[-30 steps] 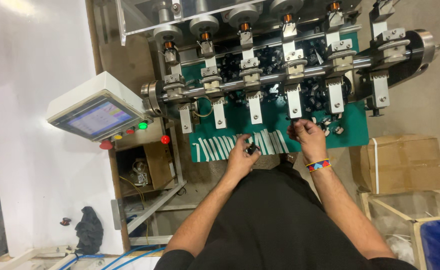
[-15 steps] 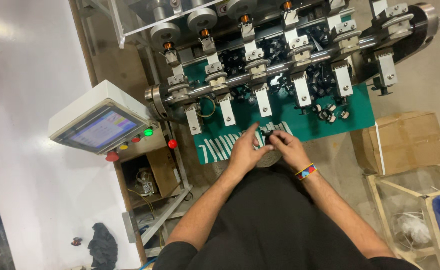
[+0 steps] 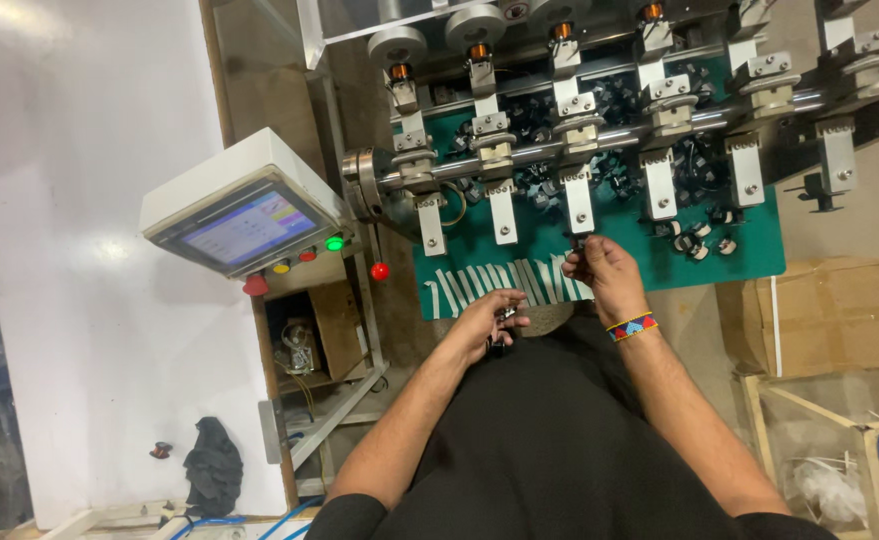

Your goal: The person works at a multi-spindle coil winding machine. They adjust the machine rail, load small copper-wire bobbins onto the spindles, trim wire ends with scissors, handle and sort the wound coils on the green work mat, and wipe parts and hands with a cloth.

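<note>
Left hand: the left hand [image 3: 486, 322] is low, close to the person's belly, at about 7 o'clock from the right hand. Its fingers are curled shut around a small dark part [image 3: 500, 330] that peeks out by the thumb.
Right hand: the right hand [image 3: 599, 272] is higher up, at the edge of the green mat [image 3: 759, 255]. Its fingertips are pinched together on a tiny dark piece [image 3: 576, 243].
Where the tiny piece is: it sits at the top of the pinch, at about 11 o'clock from the middle of the hand, right under a hanging metal arm [image 3: 579, 200] of the winding machine [image 3: 599, 130].
Wristband: a bright beaded wristband [image 3: 630, 326] goes around the right wrist.
White strips: a row of white strips [image 3: 499, 285] lies on the mat between the two hands.
Loose parts: small black and white coil parts [image 3: 699, 240] lie on the mat at 2 o'clock from the right hand.
Screen box: a white box with a lit screen [image 3: 239, 228] and coloured buttons [image 3: 304, 258] stands at 9 o'clock from the hands.
Cardboard box: a brown cardboard box [image 3: 819, 315] rests at 3 o'clock.
</note>
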